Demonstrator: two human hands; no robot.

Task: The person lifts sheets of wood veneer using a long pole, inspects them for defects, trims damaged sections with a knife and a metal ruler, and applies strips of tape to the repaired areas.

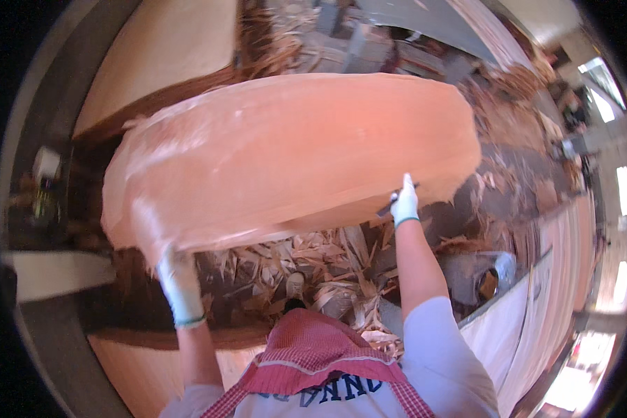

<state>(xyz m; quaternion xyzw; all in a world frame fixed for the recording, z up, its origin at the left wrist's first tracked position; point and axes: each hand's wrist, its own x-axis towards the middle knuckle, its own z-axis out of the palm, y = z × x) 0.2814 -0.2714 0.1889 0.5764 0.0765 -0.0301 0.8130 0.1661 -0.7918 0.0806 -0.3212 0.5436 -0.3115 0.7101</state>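
A large, thin, orange-tan sheet of wood veneer [292, 146] stretches across the view in front of me, its edges ragged and its left end blurred and folded. My left hand [179, 275], in a white glove with a green cuff, is closed at the sheet's near left edge; its fingers are smeared by motion. My right hand [405, 202], gloved alike, grips the near edge towards the right, thumb on top. A dark, narrow tool [386, 207] sticks out of that hand; its kind cannot be made out. Fingers under the sheet are hidden.
Torn veneer scraps [272, 268] litter the floor around my shoe [295, 285]. A stack of pale sheets [167, 49] stands at the far left, another stack [557, 265] at the right. More scraps and blocks lie beyond the sheet. A grey beam-like piece [59, 275] juts in from the left.
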